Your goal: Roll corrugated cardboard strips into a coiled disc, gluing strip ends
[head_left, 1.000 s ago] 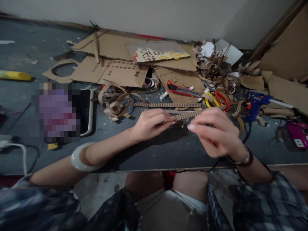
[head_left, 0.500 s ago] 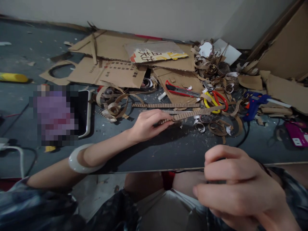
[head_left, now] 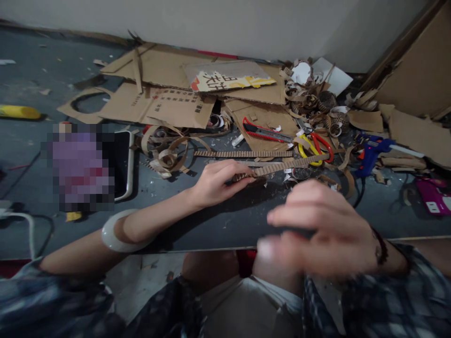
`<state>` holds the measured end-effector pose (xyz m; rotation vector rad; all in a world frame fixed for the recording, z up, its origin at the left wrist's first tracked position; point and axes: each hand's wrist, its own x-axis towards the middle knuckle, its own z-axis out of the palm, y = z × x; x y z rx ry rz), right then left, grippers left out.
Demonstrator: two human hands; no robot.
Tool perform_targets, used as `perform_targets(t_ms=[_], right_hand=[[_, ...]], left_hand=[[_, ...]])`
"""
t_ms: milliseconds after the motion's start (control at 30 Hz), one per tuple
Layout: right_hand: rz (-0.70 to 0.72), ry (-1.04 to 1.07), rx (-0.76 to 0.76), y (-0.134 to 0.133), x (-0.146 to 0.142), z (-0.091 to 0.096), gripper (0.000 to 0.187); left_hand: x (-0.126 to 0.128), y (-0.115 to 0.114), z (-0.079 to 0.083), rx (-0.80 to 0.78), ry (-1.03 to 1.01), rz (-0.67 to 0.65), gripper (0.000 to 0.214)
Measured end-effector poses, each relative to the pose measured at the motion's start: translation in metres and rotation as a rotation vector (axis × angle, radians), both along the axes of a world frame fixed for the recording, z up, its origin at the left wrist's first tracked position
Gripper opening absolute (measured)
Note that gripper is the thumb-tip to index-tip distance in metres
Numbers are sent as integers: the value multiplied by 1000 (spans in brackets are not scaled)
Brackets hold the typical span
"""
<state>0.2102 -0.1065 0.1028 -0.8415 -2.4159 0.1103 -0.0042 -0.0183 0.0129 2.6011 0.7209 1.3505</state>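
My left hand [head_left: 220, 183] rests on the dark tabletop, its fingers pinching the near end of a long corrugated cardboard strip [head_left: 285, 165]. The strip's far end points right, towards the scissors. A second ridged cardboard strip [head_left: 243, 154] lies just above it, untouched. My right hand [head_left: 317, 230] is blurred by motion over the table's front edge, well below the strips and touching neither. Whether it holds anything small cannot be seen.
Cardboard sheets [head_left: 158, 105] and curled cardboard scraps [head_left: 165, 159] cover the back of the table. A red utility knife [head_left: 267, 134], yellow-and-red scissors [head_left: 313, 150] and a blue glue gun [head_left: 369, 155] lie to the right. A phone [head_left: 124, 164] lies left.
My right hand has left the strip, dropped towards my lap, and now rises back over the table edge. My left hand and its strip stay in place.
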Motion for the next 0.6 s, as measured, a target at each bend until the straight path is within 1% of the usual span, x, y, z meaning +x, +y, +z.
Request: perform_targets(t_ms=[33, 67, 100, 133, 200, 267, 333, 467, 600], right_hand=[[76, 42, 62, 15, 1, -4, 24], [86, 67, 107, 31, 3, -10, 27], [52, 74, 106, 45, 5, -18, 29], [23, 69, 75, 58, 6, -26, 29], [15, 71, 19, 73, 8, -41, 29], [29, 88, -6, 76, 8, -52, 26], [50, 122, 3, 74, 7, -59, 23], [88, 198, 38, 73, 6, -66, 21], [101, 240, 42, 75, 5, -72, 19]], left_hand=[[0, 0, 0, 11, -9, -17, 7], [0, 1, 0, 18, -15, -28, 7], [0, 1, 0, 19, -18, -32, 8], [0, 1, 0, 12, -16, -32, 8], [0, 1, -1, -11, -10, -28, 9], [0, 1, -2, -18, -18, -36, 10], [0, 1, -2, -19, -24, -44, 9], [1, 1, -1, -15, -33, -56, 9], [1, 0, -1, -13, -37, -49, 7]])
